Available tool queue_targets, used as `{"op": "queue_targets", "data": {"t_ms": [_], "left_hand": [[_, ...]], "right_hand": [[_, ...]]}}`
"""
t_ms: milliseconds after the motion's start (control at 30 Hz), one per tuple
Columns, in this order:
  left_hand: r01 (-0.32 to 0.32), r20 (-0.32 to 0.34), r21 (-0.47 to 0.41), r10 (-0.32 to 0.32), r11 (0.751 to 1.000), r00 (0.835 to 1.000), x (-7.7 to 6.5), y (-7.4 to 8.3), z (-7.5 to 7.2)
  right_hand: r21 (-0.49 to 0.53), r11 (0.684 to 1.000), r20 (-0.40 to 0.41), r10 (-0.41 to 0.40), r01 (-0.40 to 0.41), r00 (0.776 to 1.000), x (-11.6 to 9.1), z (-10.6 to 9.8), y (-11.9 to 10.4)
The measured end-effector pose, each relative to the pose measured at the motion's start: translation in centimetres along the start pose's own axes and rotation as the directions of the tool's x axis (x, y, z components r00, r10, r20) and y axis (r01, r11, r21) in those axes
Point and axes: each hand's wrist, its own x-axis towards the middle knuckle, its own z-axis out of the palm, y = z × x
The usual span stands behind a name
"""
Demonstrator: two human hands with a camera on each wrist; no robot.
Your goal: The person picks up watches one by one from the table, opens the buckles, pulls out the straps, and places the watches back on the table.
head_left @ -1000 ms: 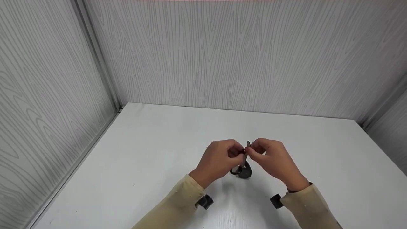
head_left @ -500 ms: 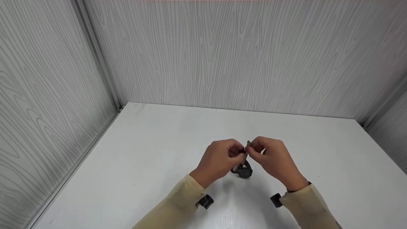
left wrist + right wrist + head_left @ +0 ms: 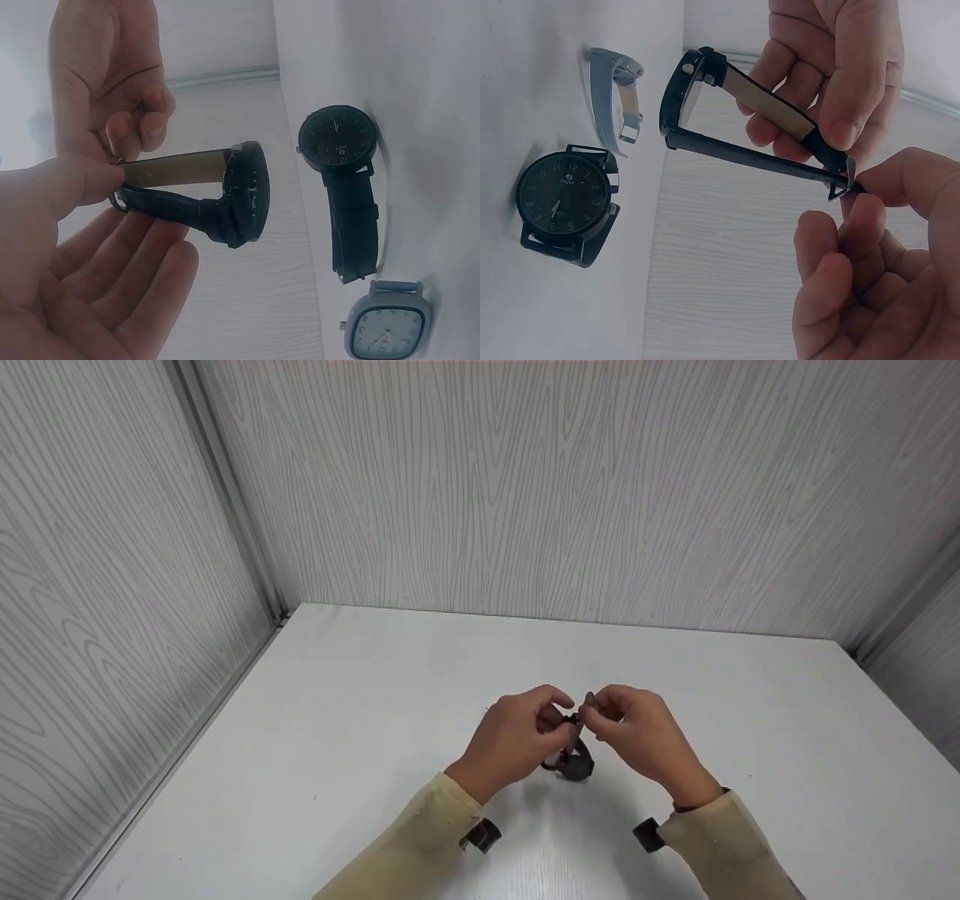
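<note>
A black wristwatch (image 3: 576, 767) hangs between both hands over the white table, its round case lowest in the head view. My left hand (image 3: 514, 739) pinches its strap beside the buckle, thumb on top, with the index finger lifted away. With thumb and fingertip, my right hand (image 3: 646, 739) grips the strap's tip, which passes through the metal buckle (image 3: 840, 184) in the right wrist view. The strap makes a long loop from the case, with a tan lining (image 3: 765, 105). The left wrist view shows the case (image 3: 251, 191) edge-on; its dial is mostly hidden.
On the table lie a second black round wristwatch (image 3: 337, 139) and a pale blue-grey square wristwatch (image 3: 388, 330), both hidden in the head view. White wood-grain panels (image 3: 525, 487) rise at the back and sides of the white table (image 3: 390, 682).
My left index finger has lifted off the strap and straightened a little. The wristwatch and my right hand stay nearly in place.
</note>
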Motion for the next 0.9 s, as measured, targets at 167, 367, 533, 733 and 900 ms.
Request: {"op": "queue_targets", "data": {"t_ms": [167, 367, 533, 733, 900], "left_hand": [[-0.022, 0.025, -0.008, 0.022, 1.000, 0.999, -0.01, -0.13, 0.07], [-0.053, 0.014, 0.050, 0.052, 0.997, 0.999, 0.06, -0.21, 0.05], [-0.064, 0.017, 0.063, 0.063, 0.996, 0.998, 0.09, -0.26, 0.06], [-0.034, 0.034, 0.043, 0.032, 0.999, 0.999, 0.09, -0.05, 0.00], [0.039, 0.058, -0.013, -0.038, 0.999, 0.998, 0.05, 0.07, -0.05]], "right_hand": [[-0.005, 1.000, 0.002, 0.008, -0.008, 1.000, 0.14, 0.15, 0.24], [0.004, 1.000, -0.006, -0.009, 0.009, 1.000, 0.15, 0.18, 0.25], [0.021, 1.000, 0.012, 0.002, -0.002, 1.000, 0.20, 0.16, 0.21], [0.046, 0.999, 0.041, -0.001, 0.000, 0.999, 0.31, 0.10, 0.25], [0.043, 0.998, 0.068, -0.039, 0.036, 0.997, 0.19, 0.11, 0.29]]}}
